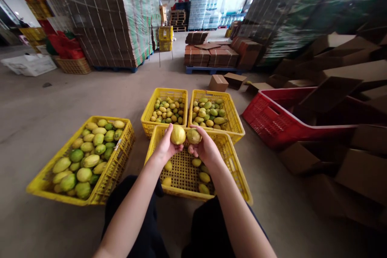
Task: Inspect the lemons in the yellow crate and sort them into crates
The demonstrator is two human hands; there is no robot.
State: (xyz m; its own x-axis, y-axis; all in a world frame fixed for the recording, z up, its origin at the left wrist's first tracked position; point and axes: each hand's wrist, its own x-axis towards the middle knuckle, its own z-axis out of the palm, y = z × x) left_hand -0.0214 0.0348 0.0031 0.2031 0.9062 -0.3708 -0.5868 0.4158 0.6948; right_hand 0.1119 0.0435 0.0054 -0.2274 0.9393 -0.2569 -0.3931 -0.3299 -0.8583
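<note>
My left hand [166, 145] is closed round a yellow lemon [178, 134]. Close beside it, my right hand [206, 147] grips a greenish-yellow lemon [194, 136]. Both are held above a yellow crate [232, 161] with a few lemons along its left and right sides and its perforated floor showing. Just beyond it stand two more yellow crates, the left one [146, 123] with small yellow and green lemons, the right one [236, 119] with larger ones. A fuller yellow crate [121, 149] of green and yellow lemons is at the left.
A red crate [272, 123] and a pile of open cardboard boxes [359, 173] lie at the right. Two small boxes [218, 83] sit before a blue pallet [208, 70] of flattened cardboard. Wrapped stacks [99, 16] rise behind on both sides.
</note>
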